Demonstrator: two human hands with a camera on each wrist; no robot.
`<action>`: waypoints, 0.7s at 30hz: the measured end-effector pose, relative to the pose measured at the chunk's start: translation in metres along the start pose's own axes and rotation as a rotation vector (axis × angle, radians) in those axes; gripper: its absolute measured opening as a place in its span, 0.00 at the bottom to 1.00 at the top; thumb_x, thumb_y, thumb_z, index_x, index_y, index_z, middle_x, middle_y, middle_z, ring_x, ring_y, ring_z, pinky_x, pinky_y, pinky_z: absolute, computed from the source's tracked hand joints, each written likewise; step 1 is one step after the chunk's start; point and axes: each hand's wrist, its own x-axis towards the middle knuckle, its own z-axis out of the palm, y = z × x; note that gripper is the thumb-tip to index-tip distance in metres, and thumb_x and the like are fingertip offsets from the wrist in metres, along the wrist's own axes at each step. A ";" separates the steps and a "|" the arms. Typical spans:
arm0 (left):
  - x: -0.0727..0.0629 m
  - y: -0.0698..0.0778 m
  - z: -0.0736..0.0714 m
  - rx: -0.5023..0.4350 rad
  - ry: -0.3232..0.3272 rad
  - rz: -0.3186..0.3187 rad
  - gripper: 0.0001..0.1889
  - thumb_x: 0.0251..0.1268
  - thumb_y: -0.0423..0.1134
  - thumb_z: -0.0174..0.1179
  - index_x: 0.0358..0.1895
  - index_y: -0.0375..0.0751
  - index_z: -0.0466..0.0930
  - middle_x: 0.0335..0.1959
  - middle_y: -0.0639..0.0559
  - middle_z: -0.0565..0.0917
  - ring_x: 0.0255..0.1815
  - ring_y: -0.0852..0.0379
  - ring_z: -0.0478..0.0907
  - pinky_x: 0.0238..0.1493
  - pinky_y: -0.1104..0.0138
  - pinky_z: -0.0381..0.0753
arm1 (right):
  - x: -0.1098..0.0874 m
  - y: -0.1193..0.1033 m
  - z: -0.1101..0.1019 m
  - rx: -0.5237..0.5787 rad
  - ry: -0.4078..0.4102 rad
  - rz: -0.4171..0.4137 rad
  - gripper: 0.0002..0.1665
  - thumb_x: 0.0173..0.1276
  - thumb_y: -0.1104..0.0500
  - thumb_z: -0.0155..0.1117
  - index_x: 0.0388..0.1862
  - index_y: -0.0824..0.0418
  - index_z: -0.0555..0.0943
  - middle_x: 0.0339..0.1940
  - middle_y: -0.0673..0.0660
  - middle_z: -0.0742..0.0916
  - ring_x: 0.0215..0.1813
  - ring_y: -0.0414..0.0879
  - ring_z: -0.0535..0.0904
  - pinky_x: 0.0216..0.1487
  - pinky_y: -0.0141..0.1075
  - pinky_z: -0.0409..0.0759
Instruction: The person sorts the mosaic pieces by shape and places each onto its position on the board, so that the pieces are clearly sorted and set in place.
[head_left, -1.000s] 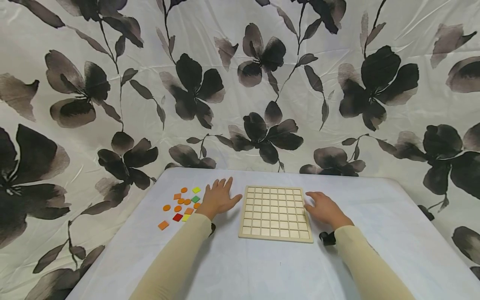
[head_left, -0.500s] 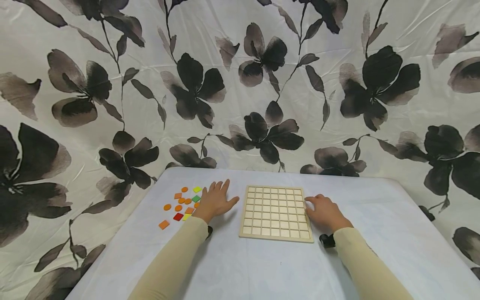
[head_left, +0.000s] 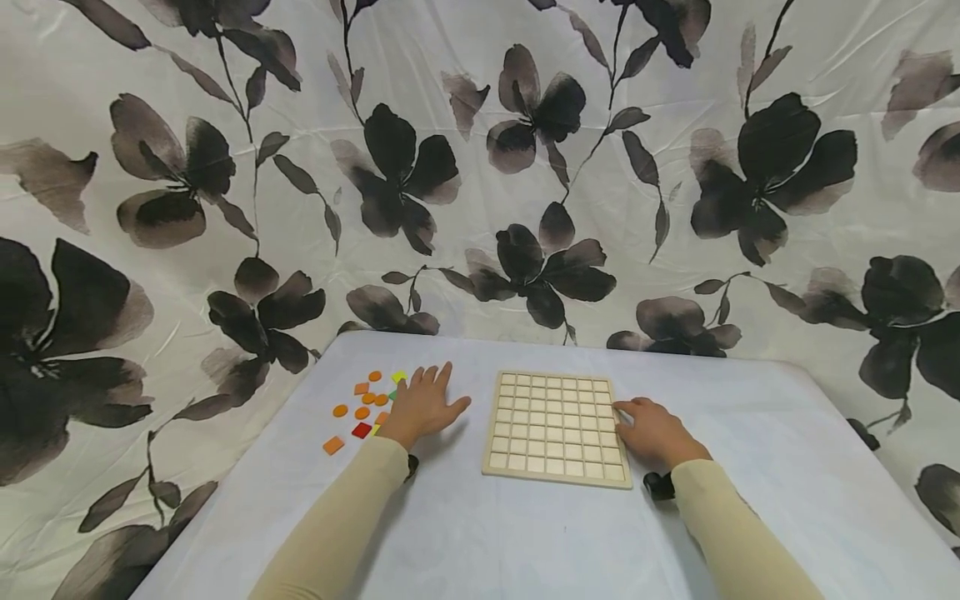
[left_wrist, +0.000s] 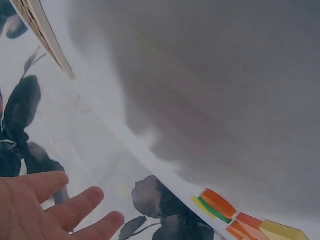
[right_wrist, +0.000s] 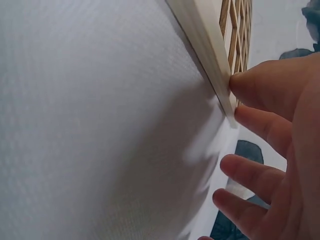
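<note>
A pale wooden grid board (head_left: 558, 427) with rows of square cells lies flat on the table. My right hand (head_left: 657, 433) is at its right side. In the right wrist view the thumb (right_wrist: 272, 85) and forefinger tips touch the board's rim (right_wrist: 207, 55), while the other fingers reach loosely outward. To the left of the board, my left hand (head_left: 422, 408) is spread palm down, with nothing held. It partly covers a scatter of small flat pieces: orange discs (head_left: 340, 411), orange squares (head_left: 333, 446), a red square (head_left: 362, 430), and yellow and green ones.
The white-covered table (head_left: 555, 542) extends around the board, its back edge close to a floral cloth backdrop (head_left: 450, 208). In the left wrist view several coloured pieces (left_wrist: 282, 231) lie near the bottom right, and the board's edge (left_wrist: 55, 47) shows at top left.
My left hand has drifted left, further over the coloured pieces and away from the board. The right hand has slid slightly nearer the person along the board's right rim. The head view has shifted slightly.
</note>
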 end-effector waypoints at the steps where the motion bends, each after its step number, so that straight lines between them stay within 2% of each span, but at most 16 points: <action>1: 0.000 -0.001 0.000 0.007 -0.002 -0.003 0.43 0.65 0.67 0.46 0.77 0.44 0.52 0.74 0.41 0.62 0.76 0.37 0.54 0.70 0.37 0.54 | -0.001 0.000 0.000 0.011 -0.004 -0.001 0.30 0.72 0.51 0.49 0.72 0.56 0.67 0.71 0.71 0.67 0.71 0.71 0.62 0.63 0.67 0.63; 9: -0.004 -0.016 -0.004 0.032 -0.020 -0.019 0.39 0.68 0.61 0.45 0.76 0.41 0.55 0.72 0.39 0.65 0.73 0.38 0.59 0.70 0.36 0.55 | -0.002 0.001 -0.002 0.047 -0.034 0.008 0.31 0.73 0.50 0.48 0.73 0.57 0.66 0.72 0.71 0.66 0.72 0.70 0.61 0.66 0.65 0.62; 14: -0.006 -0.029 -0.005 0.017 -0.006 -0.005 0.36 0.69 0.57 0.46 0.74 0.39 0.59 0.70 0.39 0.68 0.70 0.38 0.64 0.66 0.38 0.61 | -0.004 0.001 -0.005 0.039 -0.033 -0.001 0.31 0.73 0.51 0.49 0.72 0.58 0.66 0.71 0.72 0.67 0.71 0.71 0.62 0.65 0.65 0.64; 21: -0.014 -0.045 -0.010 -0.002 -0.040 -0.014 0.34 0.69 0.53 0.46 0.73 0.38 0.60 0.70 0.37 0.68 0.69 0.35 0.65 0.62 0.39 0.67 | -0.004 0.001 -0.005 0.032 -0.033 -0.004 0.31 0.73 0.50 0.50 0.72 0.58 0.66 0.71 0.72 0.67 0.71 0.71 0.62 0.65 0.65 0.64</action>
